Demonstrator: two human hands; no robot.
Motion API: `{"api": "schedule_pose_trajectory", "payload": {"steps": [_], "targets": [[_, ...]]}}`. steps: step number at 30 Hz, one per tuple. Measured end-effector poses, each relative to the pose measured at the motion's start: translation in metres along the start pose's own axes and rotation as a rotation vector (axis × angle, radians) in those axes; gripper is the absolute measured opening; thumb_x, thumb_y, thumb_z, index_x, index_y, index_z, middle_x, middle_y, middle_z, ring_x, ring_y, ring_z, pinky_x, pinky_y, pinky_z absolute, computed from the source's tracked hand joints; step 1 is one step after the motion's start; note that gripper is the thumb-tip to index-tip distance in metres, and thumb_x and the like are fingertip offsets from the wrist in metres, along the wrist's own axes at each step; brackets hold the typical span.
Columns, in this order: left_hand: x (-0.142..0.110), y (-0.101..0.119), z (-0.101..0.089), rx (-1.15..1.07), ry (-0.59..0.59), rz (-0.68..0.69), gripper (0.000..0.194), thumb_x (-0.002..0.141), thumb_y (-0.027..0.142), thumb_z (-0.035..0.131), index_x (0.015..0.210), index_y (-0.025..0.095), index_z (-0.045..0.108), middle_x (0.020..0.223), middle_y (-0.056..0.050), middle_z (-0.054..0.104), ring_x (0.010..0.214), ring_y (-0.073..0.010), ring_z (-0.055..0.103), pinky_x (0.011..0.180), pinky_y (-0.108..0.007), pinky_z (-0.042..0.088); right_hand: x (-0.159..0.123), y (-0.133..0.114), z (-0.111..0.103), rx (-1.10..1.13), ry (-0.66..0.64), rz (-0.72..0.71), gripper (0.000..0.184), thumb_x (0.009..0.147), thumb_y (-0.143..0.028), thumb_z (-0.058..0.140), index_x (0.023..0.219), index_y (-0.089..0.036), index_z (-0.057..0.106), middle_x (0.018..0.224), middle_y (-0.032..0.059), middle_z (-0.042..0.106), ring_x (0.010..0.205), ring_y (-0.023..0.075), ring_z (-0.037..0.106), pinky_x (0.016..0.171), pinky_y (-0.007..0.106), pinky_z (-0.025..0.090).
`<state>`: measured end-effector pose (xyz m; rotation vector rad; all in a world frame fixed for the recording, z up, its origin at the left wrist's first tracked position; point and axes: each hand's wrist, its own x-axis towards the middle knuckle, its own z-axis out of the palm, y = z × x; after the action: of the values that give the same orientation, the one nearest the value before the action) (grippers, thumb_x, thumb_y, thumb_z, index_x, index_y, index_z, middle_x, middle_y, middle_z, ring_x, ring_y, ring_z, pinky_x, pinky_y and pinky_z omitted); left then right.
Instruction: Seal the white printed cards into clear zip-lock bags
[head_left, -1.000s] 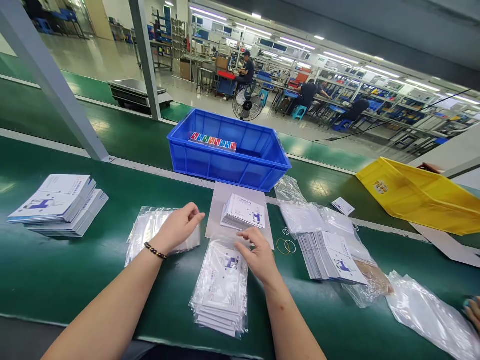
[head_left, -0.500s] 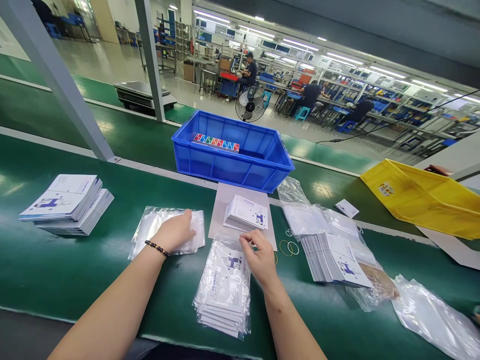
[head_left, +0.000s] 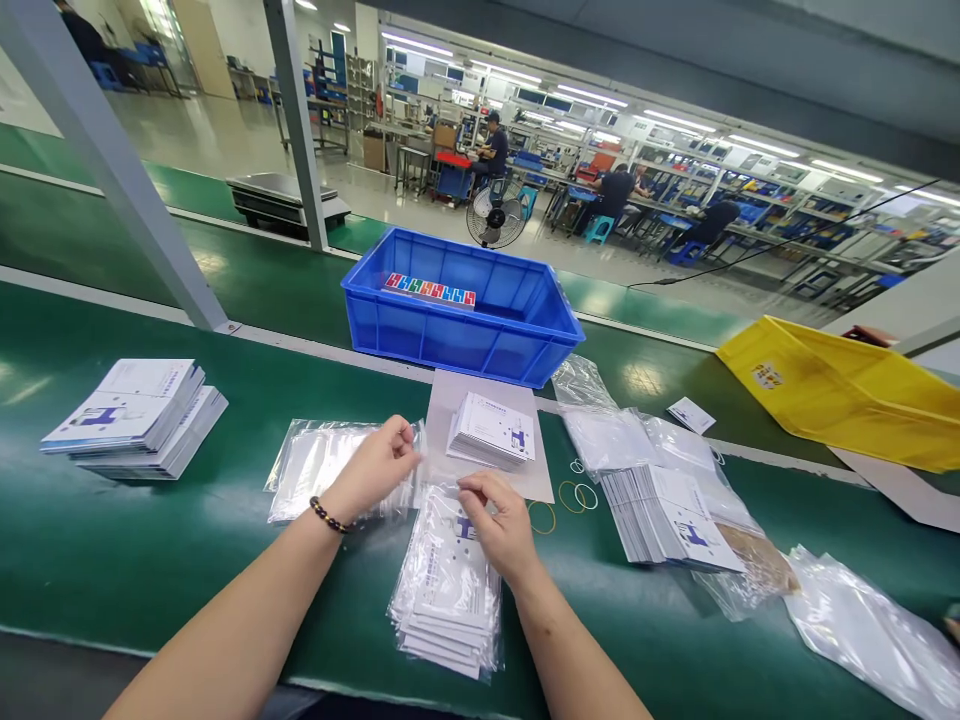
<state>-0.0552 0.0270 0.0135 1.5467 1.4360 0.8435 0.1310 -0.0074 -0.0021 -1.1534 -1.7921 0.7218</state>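
Observation:
My left hand (head_left: 381, 462), wearing a beaded bracelet, is closed in a pinch at the right side of a pile of clear plastic bags (head_left: 319, 465). A bag edge shows at its fingertips. My right hand (head_left: 499, 522) bends over the top edge of a stack of bagged booklets (head_left: 446, 590), thumb and forefinger closed at the uppermost bag's mouth; the exact contact is partly hidden. Just beyond it, a pile of unbagged booklets (head_left: 493, 428) with a purple print lies on a pale board (head_left: 439, 405).
At the left stand stacked booklets (head_left: 135, 400). A blue crate (head_left: 457, 330) sits behind the board. Rightward are rubber bands (head_left: 574, 497), fanned booklets (head_left: 667, 515), more plastic bags (head_left: 870, 620) and a yellow bin (head_left: 832, 390). A metal post (head_left: 127, 180) rises at the left.
My left hand has moved right across the bag pile, and a bag edge now reaches further right. My right hand has shifted left along the top of the bagged booklets.

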Motion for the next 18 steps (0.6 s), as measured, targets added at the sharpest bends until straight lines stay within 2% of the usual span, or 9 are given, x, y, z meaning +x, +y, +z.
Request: {"api": "schedule_pose_trajectory", "payload": {"steps": [3,5,8,11,14,16,18], "targets": [[-0.009,0.006,0.02,-0.1,-0.018,0.043,0.01,0.072,0.025,0.05,0.073,0.02,0.041,0.056,0.007,0.045,0.05,-0.0097,0.046,0.049,-0.02,0.035,-0.004,0.001,0.011,0.007,-0.06,0.039,0.033,0.077,-0.026,0.054,0.109,-0.017,0.055,0.074,0.0014,0.062,0.052,0.0101,0.053,0.052,0.023,0.046],[-0.013,0.009,0.029,-0.139,-0.085,0.052,0.01,0.074,0.027,0.048,0.07,0.019,0.044,0.057,0.006,0.047,0.052,-0.0099,0.048,0.051,-0.021,0.038,-0.006,0.002,0.014,-0.096,-0.047,0.013,0.035,0.08,-0.022,0.046,0.114,-0.015,0.053,0.072,0.0024,0.062,0.055,0.0119,0.056,0.054,0.024,0.048],[-0.014,0.01,0.036,-0.192,-0.167,0.037,0.025,0.077,0.036,0.046,0.061,0.017,0.046,0.052,0.004,0.047,0.051,-0.0103,0.048,0.05,-0.021,0.039,-0.005,0.005,0.012,-0.307,0.004,-0.106,0.035,0.085,-0.017,0.034,0.111,-0.016,0.057,0.073,0.0062,0.061,0.067,0.0165,0.059,0.061,0.028,0.049],[-0.011,0.011,0.04,-0.272,-0.155,-0.032,0.031,0.076,0.039,0.047,0.055,0.016,0.047,0.048,0.004,0.046,0.047,-0.0095,0.046,0.045,-0.02,0.037,-0.003,0.008,0.009,-0.42,0.017,-0.207,0.036,0.085,-0.015,0.032,0.111,-0.016,0.057,0.07,0.0068,0.06,0.063,0.017,0.058,0.056,0.028,0.049],[-0.008,0.011,0.044,-0.367,-0.099,-0.076,0.027,0.074,0.031,0.046,0.052,0.015,0.049,0.046,0.004,0.046,0.043,-0.0078,0.043,0.044,-0.019,0.035,0.0,0.007,0.008,-0.405,0.015,-0.263,0.033,0.084,-0.017,0.036,0.109,-0.016,0.057,0.074,0.0077,0.062,0.065,0.0178,0.06,0.058,0.029,0.05],[-0.008,0.011,0.047,-0.353,-0.053,-0.081,0.023,0.072,0.026,0.048,0.053,0.015,0.052,0.046,0.004,0.046,0.045,-0.0083,0.044,0.045,-0.019,0.035,0.001,0.005,0.006,-0.325,0.016,-0.263,0.026,0.082,-0.023,0.044,0.103,-0.017,0.059,0.08,0.0082,0.063,0.069,0.0185,0.06,0.062,0.029,0.051],[-0.009,0.011,0.049,-0.323,-0.042,-0.073,0.019,0.07,0.023,0.051,0.054,0.014,0.055,0.047,0.004,0.047,0.049,-0.009,0.045,0.047,-0.019,0.036,0.003,0.003,0.002,-0.247,0.018,-0.232,0.018,0.081,-0.029,0.048,0.088,-0.02,0.062,0.074,0.0057,0.063,0.059,0.0168,0.059,0.053,0.027,0.049]]}}
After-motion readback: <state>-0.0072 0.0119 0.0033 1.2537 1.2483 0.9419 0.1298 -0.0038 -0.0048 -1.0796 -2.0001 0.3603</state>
